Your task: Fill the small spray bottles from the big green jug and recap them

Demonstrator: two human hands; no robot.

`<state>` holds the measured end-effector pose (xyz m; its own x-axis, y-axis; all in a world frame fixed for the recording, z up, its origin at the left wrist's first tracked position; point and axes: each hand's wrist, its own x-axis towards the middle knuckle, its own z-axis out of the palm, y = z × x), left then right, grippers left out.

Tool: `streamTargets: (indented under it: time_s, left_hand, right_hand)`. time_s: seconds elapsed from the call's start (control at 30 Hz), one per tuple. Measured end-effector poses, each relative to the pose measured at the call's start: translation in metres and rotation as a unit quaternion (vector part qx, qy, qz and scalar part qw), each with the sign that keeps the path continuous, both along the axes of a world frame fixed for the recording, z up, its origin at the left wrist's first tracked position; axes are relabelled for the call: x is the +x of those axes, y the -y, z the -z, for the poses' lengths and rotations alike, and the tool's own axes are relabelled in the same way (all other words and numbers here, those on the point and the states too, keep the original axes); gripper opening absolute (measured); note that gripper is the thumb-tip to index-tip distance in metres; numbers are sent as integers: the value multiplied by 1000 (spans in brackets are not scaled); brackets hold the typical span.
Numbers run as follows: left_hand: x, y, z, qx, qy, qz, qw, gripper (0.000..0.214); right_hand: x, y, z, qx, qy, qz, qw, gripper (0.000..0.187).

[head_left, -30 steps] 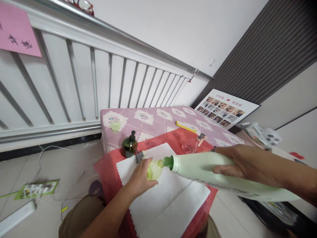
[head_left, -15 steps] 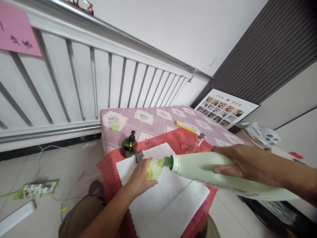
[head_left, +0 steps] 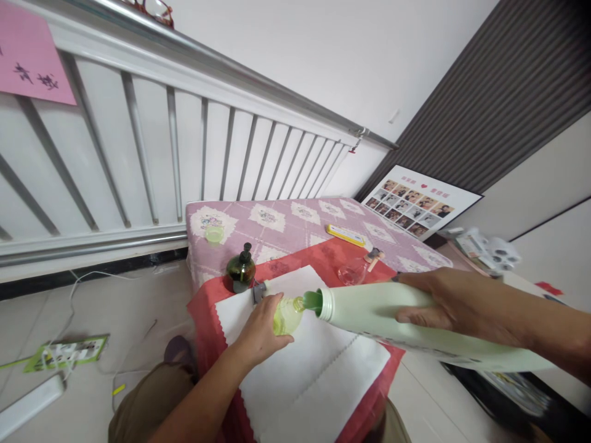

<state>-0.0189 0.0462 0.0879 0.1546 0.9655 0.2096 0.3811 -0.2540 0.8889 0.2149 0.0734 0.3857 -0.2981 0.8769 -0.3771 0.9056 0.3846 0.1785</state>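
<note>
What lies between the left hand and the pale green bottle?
In the head view: the small yellow bottle, its neck towards the pale green bottle, its body in the left hand.

Hands: two, a left hand (head_left: 265,329) and a right hand (head_left: 443,307)
Bottles: four; one large pale green bottle (head_left: 369,304), one small yellow-green bottle (head_left: 289,317), one dark pump bottle (head_left: 240,272), one clear bottle (head_left: 351,272)
Yellow-edged box (head_left: 345,235): one
Red cloth (head_left: 318,255): one
Pink paper (head_left: 34,58): one
Photo board (head_left: 421,202): one
Eyeglasses (head_left: 161,12): one pair, partly cropped
</note>
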Motion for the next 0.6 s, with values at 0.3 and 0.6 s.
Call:
streamTargets:
  time_s: [0.3, 0.6]
  left_hand:
    - [0, 0, 0, 0, -6, 0, 1000, 89]
    - [0, 0, 2, 4, -7, -1, 1000, 89]
  right_hand:
    - [-4, 2, -2, -33, 27, 4, 999, 46]
    - [-6, 2, -3, -32, 30, 6, 999, 48]
